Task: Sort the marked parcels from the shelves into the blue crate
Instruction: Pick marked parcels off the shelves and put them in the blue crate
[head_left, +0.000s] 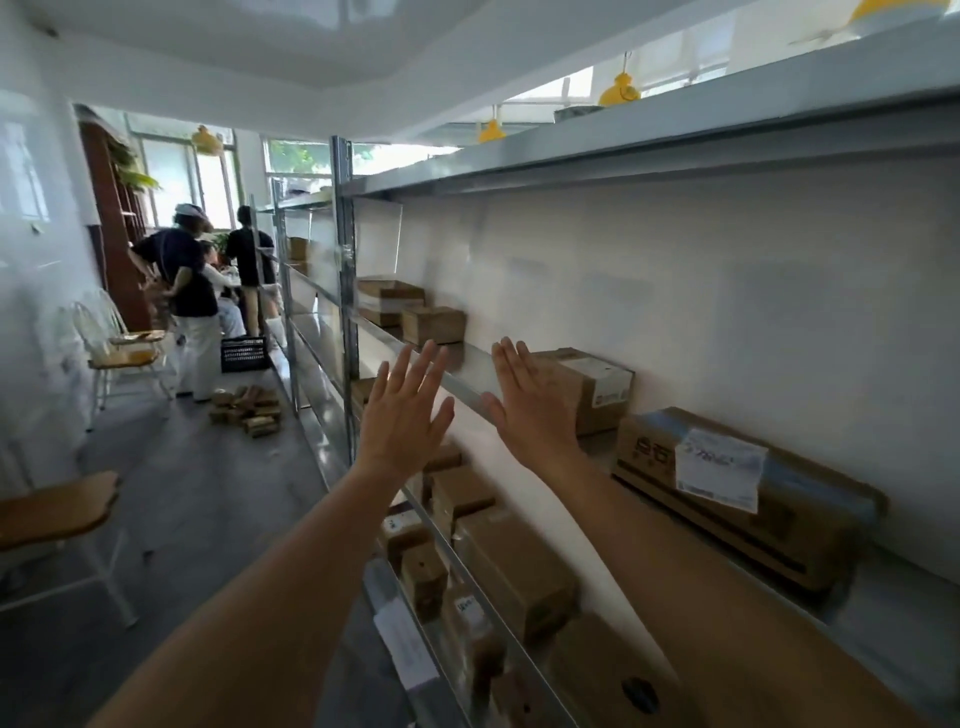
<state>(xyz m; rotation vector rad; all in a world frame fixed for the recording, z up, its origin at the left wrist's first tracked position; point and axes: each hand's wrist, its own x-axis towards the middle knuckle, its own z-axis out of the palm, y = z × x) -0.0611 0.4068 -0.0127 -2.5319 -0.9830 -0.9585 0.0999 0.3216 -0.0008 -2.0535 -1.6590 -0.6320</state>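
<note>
Both my arms reach forward in front of the metal shelving (470, 370). My left hand (405, 410) is spread flat with straight fingers and holds nothing. My right hand (527, 402) is likewise flat and empty, just left of a cardboard parcel with a white label (597, 387) on the upper shelf. A long brown box with a white slip (737, 483) lies to the right on the same shelf. Two more parcels (410, 309) sit farther back. Several brown parcels (511, 566) fill the shelf below my arms. A dark crate (244, 354) stands on the floor far down the aisle.
Several people (195, 291) stand at the aisle's far end. A pile of small boxes (249, 410) lies on the floor beside the shelving. Wooden chairs stand along the left wall, one nearby (57, 512) and one farther back (124, 356). The grey floor runs between chairs and shelves.
</note>
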